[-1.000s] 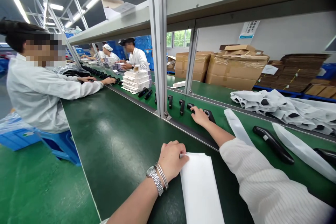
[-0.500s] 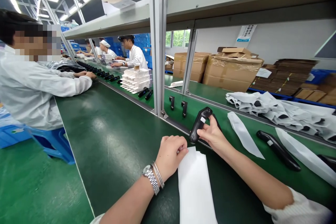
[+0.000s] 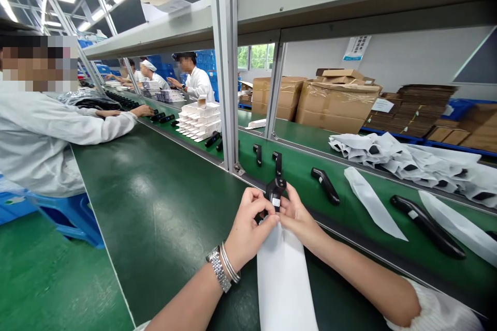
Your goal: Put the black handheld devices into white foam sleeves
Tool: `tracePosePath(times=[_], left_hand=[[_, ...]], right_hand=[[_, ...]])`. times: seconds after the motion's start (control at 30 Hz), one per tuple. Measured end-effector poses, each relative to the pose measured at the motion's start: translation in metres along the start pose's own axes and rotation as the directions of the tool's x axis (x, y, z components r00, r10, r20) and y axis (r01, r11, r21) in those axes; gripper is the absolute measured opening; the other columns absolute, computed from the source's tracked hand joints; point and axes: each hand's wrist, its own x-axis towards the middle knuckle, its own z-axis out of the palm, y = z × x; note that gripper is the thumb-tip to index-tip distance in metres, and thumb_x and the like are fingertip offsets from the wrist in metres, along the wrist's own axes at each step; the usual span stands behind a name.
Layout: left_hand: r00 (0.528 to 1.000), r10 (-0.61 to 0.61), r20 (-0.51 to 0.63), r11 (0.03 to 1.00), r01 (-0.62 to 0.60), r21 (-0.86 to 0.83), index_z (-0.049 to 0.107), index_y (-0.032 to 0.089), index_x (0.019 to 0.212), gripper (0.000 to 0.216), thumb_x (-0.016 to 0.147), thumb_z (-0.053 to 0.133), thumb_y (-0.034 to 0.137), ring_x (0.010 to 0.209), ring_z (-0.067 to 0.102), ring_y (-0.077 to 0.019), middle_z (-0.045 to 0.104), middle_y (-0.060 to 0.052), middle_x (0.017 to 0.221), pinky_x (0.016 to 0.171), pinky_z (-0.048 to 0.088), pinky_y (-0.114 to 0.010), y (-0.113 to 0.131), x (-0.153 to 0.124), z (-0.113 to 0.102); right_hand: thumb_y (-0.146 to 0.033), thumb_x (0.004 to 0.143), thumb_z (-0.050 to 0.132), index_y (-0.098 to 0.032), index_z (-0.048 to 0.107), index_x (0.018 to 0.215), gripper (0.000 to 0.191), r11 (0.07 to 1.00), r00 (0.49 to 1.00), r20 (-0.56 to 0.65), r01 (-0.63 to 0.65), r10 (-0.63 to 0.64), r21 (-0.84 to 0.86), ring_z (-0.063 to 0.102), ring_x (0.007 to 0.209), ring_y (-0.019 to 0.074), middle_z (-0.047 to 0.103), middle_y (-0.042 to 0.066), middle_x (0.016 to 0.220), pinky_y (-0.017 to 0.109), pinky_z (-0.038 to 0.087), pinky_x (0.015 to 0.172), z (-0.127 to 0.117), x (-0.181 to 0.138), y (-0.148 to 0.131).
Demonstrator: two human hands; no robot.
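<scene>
Two hands of ours, the left hand [image 3: 246,227] and right hand [image 3: 298,217], clamp a black handheld device [image 3: 275,194] just above a white foam sleeve [image 3: 283,284]; our fingers [image 3: 258,199] hide its lower end.

Hands at work: two, left hand [image 3: 246,222] and right hand [image 3: 298,214]. Black handheld devices [image 3: 275,194]: six at this station, one between the hands, one cut off at frame edge. Flat white sleeves [image 3: 373,204]: three, plus one heap [image 3: 392,158]. Co-workers [image 3: 34,134]: four. Large cardboard cartons [image 3: 337,106]: two.
</scene>
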Motion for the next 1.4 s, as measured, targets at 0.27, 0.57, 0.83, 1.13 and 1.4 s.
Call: tracePosePath(times=[0.27,0.57,0.83,1.13,1.4], left_hand=[[0.993,0.01,-0.115,0.999,-0.005,0.043,0.056,0.017,0.074,0.01,0.084,0.059,0.017,0.094,0.047,-0.0166,0.042,-0.003,0.094,0.082,0.043,-0.028,-0.001,-0.001,0.001],[0.978,-0.117,-0.17,0.993,0.112,-0.036,0.055,0.017,0.068,0.014,0.081,0.059,0.018,0.075,0.047,-0.0124,0.045,-0.001,0.088,0.068,0.041,-0.024,-0.007,0.003,0.001],[0.975,-0.152,-0.165,0.978,0.172,0.115,0.057,0.019,0.075,0.015,0.087,0.055,0.027,0.073,0.047,-0.0125,0.049,-0.001,0.088,0.069,0.041,-0.026,-0.016,0.005,-0.005],[0.923,-0.363,0.13,0.791,0.231,0.567,0.057,0.021,0.082,0.027,0.068,0.073,0.038,0.081,0.052,-0.0191,0.053,-0.001,0.09,0.075,0.038,-0.033,-0.015,-0.003,0.001],[0.965,-0.205,0.161,0.815,0.078,0.574,0.059,0.019,0.07,0.022,0.089,0.049,0.022,0.084,0.054,-0.0182,0.055,-0.002,0.084,0.073,0.033,-0.032,-0.022,-0.005,0.007]], right_hand=[[-0.053,0.094,0.048,-0.025,0.061,0.119,0.04,0.984,0.982,0.06,-0.175,0.177,-0.036,0.061,0.104,0.0246,0.065,0.008,0.111,0.041,0.046,0.093,-0.001,-0.005,0.004],[-0.052,0.089,0.057,-0.021,0.065,0.101,0.034,0.937,0.991,0.07,-0.08,0.11,-0.339,0.06,0.09,0.0201,0.065,0.003,0.095,0.032,0.046,0.08,0.012,-0.011,-0.008],[-0.047,0.09,0.051,-0.02,0.062,0.093,0.03,0.907,0.97,-0.193,-0.21,0.147,-0.366,0.06,0.06,0.017,0.068,0.002,0.071,0.028,0.045,0.06,-0.009,0.002,-0.034],[-0.032,0.087,0.046,-0.02,0.062,0.097,0.022,0.058,0.867,-0.376,-0.378,-0.328,-0.924,0.055,0.106,0.0319,0.059,0.013,0.111,0.039,0.042,0.083,-0.123,0.065,-0.071],[-0.042,0.08,0.062,-0.022,0.055,0.119,0.044,0.183,0.91,-0.407,-0.387,-0.084,-0.904,0.059,0.102,0.0305,0.054,0.012,0.12,0.04,0.043,0.086,-0.09,0.127,-0.006]])
